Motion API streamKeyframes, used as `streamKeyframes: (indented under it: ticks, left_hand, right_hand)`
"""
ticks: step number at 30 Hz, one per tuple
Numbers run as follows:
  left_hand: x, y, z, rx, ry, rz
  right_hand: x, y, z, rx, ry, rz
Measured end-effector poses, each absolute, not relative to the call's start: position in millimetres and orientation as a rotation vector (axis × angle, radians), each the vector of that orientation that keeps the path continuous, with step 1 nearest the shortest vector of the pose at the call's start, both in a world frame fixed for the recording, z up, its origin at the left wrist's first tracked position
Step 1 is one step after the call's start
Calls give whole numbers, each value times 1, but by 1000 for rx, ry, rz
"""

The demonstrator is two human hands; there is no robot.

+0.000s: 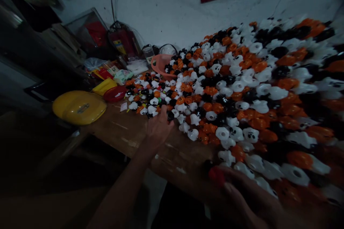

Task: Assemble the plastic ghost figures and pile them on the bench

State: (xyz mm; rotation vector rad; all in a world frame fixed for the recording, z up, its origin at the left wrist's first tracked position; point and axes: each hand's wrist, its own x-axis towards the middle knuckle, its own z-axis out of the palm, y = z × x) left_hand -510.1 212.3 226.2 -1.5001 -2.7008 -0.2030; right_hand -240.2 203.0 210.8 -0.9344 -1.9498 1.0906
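A big heap of small white ghost, orange pumpkin and black figures covers the right and middle of the wooden table. My left hand reaches to the heap's near left edge, its index finger stretched out among smaller pieces; a black piece is by its fingertips, and whether it is gripped is unclear. My right hand is low at the right, beside the table's front edge, with its fingers closed on a red piece. A dark object touches or lies just beyond the red piece.
A pink basket stands at the back of the heap. On the left are a yellow helmet, a red dish, a yellow container and plastic bags. The white wall rises behind.
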Motion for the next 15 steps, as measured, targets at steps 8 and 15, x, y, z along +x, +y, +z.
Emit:
streamKeyframes:
  ticks: [8, 15]
  left_hand:
    - [-459, 163, 235, -2419, -2583, -1003]
    - [-434, 166, 217, -2807, -2517, -1200]
  right_hand:
    - [-253, 212, 211, -944, -1667, 1349]
    - [-225, 209, 197, -1016, -1606, 1449]
